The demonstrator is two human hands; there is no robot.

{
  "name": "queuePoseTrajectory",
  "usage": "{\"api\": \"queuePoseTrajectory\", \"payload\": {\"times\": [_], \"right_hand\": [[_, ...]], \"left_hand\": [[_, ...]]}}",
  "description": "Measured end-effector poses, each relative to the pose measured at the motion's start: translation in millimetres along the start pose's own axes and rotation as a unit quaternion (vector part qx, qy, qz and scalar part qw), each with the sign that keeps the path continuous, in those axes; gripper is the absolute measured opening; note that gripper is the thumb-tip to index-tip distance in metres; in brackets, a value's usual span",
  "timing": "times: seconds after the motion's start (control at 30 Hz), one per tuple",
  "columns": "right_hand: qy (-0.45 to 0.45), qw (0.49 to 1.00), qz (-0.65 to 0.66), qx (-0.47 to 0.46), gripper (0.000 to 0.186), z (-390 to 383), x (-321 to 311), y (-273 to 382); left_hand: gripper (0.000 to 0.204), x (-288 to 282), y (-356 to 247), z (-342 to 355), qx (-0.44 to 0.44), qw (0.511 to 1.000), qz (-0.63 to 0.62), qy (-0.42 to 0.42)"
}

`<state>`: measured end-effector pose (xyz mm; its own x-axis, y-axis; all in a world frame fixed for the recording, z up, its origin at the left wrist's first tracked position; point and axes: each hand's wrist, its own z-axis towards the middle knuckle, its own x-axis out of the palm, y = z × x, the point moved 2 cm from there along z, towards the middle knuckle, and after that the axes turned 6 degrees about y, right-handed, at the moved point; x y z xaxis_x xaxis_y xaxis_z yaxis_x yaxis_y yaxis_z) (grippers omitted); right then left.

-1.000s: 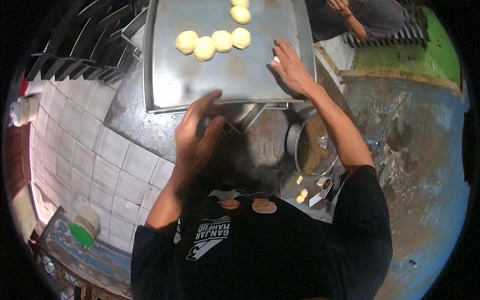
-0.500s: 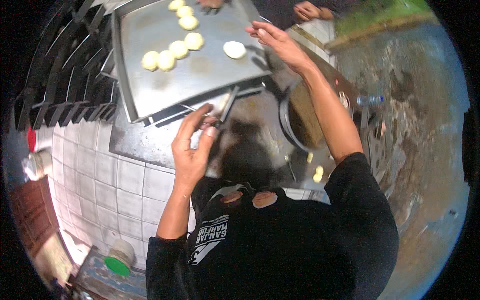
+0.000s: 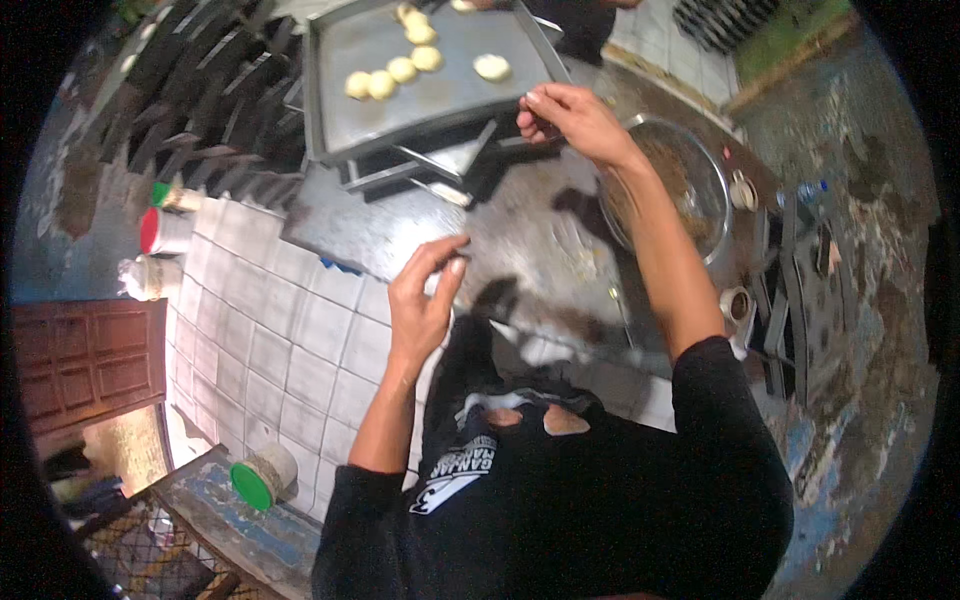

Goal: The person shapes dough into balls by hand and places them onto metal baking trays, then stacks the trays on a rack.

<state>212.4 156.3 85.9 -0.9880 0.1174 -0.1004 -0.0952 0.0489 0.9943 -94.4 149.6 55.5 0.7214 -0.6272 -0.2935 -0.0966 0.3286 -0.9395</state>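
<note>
My left hand [image 3: 425, 300] hovers over the near edge of the dark metal worktop [image 3: 400, 225]. Its thumb and fingers are apart and nothing shows between them. My right hand [image 3: 578, 122] is beside the near right corner of a large metal tray [image 3: 345, 135], fingers curled in and thumb against the index finger. Whether anything small is inside that pinch is hidden. Several pale yellow dough balls [image 3: 402, 70] form a bent line on the tray, with a paler dough ball [image 3: 491, 67] apart on the right. A narrow pale flat piece [image 3: 443, 192] lies below the tray.
Under my right forearm stands a round metal basin [image 3: 722, 190] with brownish contents. Cups [image 3: 741, 192] and a plastic bottle [image 3: 805, 190] are to its right. Dark slatted racks [image 3: 215, 100] fill the far left. A green-lidded tub [image 3: 262, 477] sits lower left. Another person [image 3: 585, 28] is beyond the tray.
My right hand's fingers went from stretched out to curled in. The left hand has drawn back from the tray's edge toward me. The whole view has shifted.
</note>
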Motion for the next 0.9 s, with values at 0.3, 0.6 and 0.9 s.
{"api": "queuePoseTrajectory", "payload": {"times": [0.3, 0.6, 0.9], "right_hand": [[-0.169, 0.922, -0.345, -0.054, 0.035, 271.5, -37.8, -100.2], [-0.160, 0.966, -0.203, 0.006, 0.053, 50.8, 40.6, -18.0], [-0.308, 0.932, -0.191, 0.030, 0.032, -219.7, 81.2, -34.2]], "left_hand": [[0.023, -51.6, 46.6, 4.8, -0.043, 0.996, -0.032, -0.074], [0.042, 12.8, 39.7, 82.4, -0.088, 0.965, -0.201, -0.145], [0.039, 180.1, -22.7, 25.1, -0.123, 0.952, -0.275, 0.048]]}}
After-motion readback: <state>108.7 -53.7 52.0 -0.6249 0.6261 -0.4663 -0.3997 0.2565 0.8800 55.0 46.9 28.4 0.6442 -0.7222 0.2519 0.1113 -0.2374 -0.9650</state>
